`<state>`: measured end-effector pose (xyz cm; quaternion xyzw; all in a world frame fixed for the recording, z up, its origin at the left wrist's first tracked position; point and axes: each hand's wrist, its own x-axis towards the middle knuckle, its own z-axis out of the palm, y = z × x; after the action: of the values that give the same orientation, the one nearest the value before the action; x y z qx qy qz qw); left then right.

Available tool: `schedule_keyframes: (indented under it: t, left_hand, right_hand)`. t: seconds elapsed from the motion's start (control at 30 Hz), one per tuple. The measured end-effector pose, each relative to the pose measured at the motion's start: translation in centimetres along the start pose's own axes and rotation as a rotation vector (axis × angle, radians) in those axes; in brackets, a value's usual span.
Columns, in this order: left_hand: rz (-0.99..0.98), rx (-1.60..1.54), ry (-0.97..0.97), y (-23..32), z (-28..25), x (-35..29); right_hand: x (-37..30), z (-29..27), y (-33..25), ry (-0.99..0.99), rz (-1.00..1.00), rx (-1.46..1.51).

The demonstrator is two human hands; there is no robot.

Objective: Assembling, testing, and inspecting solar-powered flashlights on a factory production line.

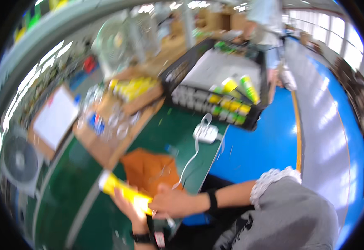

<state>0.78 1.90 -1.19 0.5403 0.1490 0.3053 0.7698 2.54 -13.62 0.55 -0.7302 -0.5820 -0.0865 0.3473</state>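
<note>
A yellow cylinder [125, 191] with a white end lies tilted across my left hand [128, 210], whose fingers wrap round it from below. A bright glow shows near its lower end. My right hand [171, 202] is closed beside that end, its fingertips touching or almost touching the cylinder. Into the right hand runs a white cable [190, 161], and a short white piece sticks out below the fingers. The cable leads back to a white power strip [206, 133] on the green table. Blur hides the exact grip of the fingers.
Behind my hands lies an orange-brown sheet or bag [150, 166] on the green table [75, 179]. A black crate [213, 104] holds yellow and green cylinders. To the left stand a box of yellow cylinders [136, 89], cardboard with clear plastic pieces [115, 125], and fans. Another person stands beyond the crate.
</note>
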Motion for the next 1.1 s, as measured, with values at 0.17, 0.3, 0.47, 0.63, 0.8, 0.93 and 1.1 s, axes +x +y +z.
schedule_keyframes:
  t: [0.17, 0.3, 0.47, 0.63, 0.8, 0.93, 1.1]
  left_hand:
    - [-0.158, -0.126, 0.023, -1.2, 1.4, 2.4]
    - [-0.164, -0.091, 0.065, 0.5, 0.5, 1.4]
    - [-0.113, -0.065, -0.011, -0.4, 1.4, 1.2]
    - [-0.154, 0.038, -0.131, -2.7, -0.5, 0.8]
    - [-0.3, 0.107, -0.024, -1.6, -0.4, 0.4]
    - [-0.123, 0.316, -0.121, -0.8, 1.2, -0.1]
    - [-0.245, 0.17, -0.161, -1.2, -0.2, 0.6]
  right_hand:
    - [-4.0, -0.1, 1.8, -0.031, 0.038, -0.089]
    - [-2.6, 0.1, 0.8, -0.086, 0.04, -0.034]
    - [-1.1, -2.1, 0.7, 0.04, 0.018, -0.114]
    - [3.3, -0.1, 3.5, 0.016, 0.066, -0.057]
    - [3.7, -1.2, 2.5, -0.09, 0.128, -0.158]
    - [2.7, 0.1, 4.7, -0.14, 0.088, 0.199]
    - [3.0, -2.1, 3.7, -0.052, -0.008, 0.417]
